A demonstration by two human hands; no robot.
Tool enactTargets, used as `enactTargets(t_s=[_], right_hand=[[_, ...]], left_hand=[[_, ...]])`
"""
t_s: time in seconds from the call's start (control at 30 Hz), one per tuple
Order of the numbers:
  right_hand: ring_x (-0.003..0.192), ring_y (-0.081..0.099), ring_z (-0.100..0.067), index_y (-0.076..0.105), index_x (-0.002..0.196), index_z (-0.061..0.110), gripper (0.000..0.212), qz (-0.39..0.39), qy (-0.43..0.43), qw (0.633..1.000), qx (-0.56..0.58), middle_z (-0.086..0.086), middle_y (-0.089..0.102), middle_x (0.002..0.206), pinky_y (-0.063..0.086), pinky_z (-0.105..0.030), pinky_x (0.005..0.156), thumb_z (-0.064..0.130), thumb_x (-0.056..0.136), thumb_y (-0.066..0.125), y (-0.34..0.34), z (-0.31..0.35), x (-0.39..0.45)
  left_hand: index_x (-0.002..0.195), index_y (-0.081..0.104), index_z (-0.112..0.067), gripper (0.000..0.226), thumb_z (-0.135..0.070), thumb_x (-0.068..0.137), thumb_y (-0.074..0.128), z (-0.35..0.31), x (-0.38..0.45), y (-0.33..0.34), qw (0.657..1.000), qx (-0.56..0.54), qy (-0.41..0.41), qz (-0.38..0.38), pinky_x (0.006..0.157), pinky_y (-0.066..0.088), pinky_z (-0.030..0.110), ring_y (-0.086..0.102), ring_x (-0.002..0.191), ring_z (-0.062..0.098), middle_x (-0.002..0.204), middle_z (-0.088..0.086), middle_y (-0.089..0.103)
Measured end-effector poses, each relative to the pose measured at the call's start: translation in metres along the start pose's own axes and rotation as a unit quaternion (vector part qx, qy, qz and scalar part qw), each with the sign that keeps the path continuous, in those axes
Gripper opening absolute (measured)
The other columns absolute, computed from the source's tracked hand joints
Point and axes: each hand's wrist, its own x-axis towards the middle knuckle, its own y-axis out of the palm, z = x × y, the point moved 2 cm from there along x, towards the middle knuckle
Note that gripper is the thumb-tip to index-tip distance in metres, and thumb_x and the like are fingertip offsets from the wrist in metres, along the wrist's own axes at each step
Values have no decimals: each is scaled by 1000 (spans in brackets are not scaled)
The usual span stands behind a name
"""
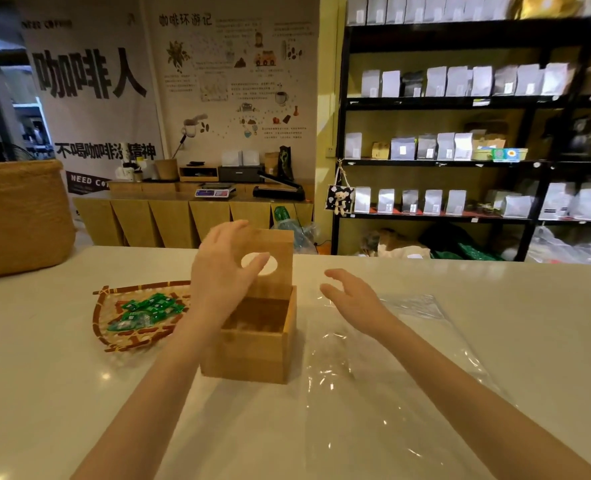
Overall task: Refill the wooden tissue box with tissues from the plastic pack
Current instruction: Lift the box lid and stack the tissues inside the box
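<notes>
1. Wooden tissue box sits on the pale surface, centre frame, interior showing bare wood.
2. Lid stands upright at the box's far edge, oval slot facing the camera.
3. Left hand is in front of the lid, fingers spread and loosely curled; thumb tip overlaps the slot. Grip wide, holding nothing I can confirm.
4. Right hand hovers just right of the box, fingers splayed, grip wide and empty.
5. Clear plastic pack lies flat and crinkled under the right forearm, beside the box.
6. Woven tray with green-wrapped candies sits left of the box.
</notes>
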Motion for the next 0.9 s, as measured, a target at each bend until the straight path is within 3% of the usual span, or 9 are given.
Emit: enactTargets(t_s=[0.03, 0.1, 0.2, 0.3, 0.4, 0.5, 0.63, 0.8, 0.9], right_hand=[[132, 36, -24, 43, 135, 12, 43, -15, 3, 997, -72, -7, 45, 142, 31, -36, 107, 29, 95, 45, -9, -10, -6], [137, 27, -28, 42, 135, 13, 48, -20, 37, 975, -220, -9, 43, 144, 26, -40, 110, 36, 93, 46, -20, -33, -17], [142, 13, -33, 32, 140, 14, 62, 11, 133, 938, -321, -12, 27, 152, 16, -45, 114, 51, 90, 40, -26, -64, -40], [142, 13, -35, 28, 141, 14, 67, 33, 161, 926, -339, -15, 22, 154, 12, -47, 114, 57, 90, 33, -28, -81, -62], [138, 22, -34, 31, 139, 17, 64, 46, 121, 929, -346, -13, 30, 149, 17, -47, 112, 58, 90, 30, -32, -87, -70], [143, 13, -29, 26, 143, 20, 65, 92, 79, 943, -308, -10, 23, 154, 11, -45, 116, 57, 90, 33, -41, -94, -68], [145, 5, -21, 21, 146, 24, 67, 137, 46, 950, -278, -5, 13, 158, 5, -41, 118, 57, 90, 37, -48, -101, -62], [143, 15, -18, 30, 143, 19, 59, 62, -20, 960, -272, -4, 24, 155, 10, -34, 116, 48, 93, 41, -50, -95, -67], [137, 31, -17, 40, 138, 20, 49, 4, -32, 983, -178, -2, 39, 147, 22, -34, 113, 39, 93, 46, -60, -81, -83]], left_hand=[[124, 53, -21, 51, -35, 77, 68, -17, -10, 1, 997, -4, 71, 10, 101, 41, 32, 48, 119, 11, 130, 1, 56], [118, 58, -27, 43, -40, 77, 64, -48, -35, 10, 974, -31, 166, 150, 102, 37, 26, 43, 115, -1, 126, -7, 59], [119, 57, -36, 44, -51, 78, 59, -67, -78, 41, 879, 7, 230, 419, 107, 34, 24, 41, 120, -5, 131, -18, 53], [131, 48, -34, 56, -53, 79, 58, -64, -107, 68, 805, 44, 259, 532, 112, 19, 24, 27, 136, 2, 146, -15, 39], [139, 33, -37, 70, -59, 76, 56, -58, -120, 80, 779, 64, 288, 553, 118, 5, 28, 7, 143, 3, 154, -16, 18], [143, 17, -38, 78, -66, 77, 47, -60, -131, 85, 770, 77, 320, 546, 112, -12, 26, -9, 141, -1, 156, -18, 3], [146, 13, -31, 83, -67, 78, 45, -77, -146, 89, 769, 60, 335, 541, 110, -17, 26, -10, 142, 0, 156, -16, 3], [146, 17, -25, 82, -65, 80, 43, -92, -158, 104, 776, 61, 349, 522, 112, -11, 27, -7, 144, 5, 157, -11, 10], [146, 14, -24, 75, -62, 85, 34, -92, -160, 110, 775, 78, 356, 517, 112, -12, 28, -9, 144, 5, 158, -8, 8]])
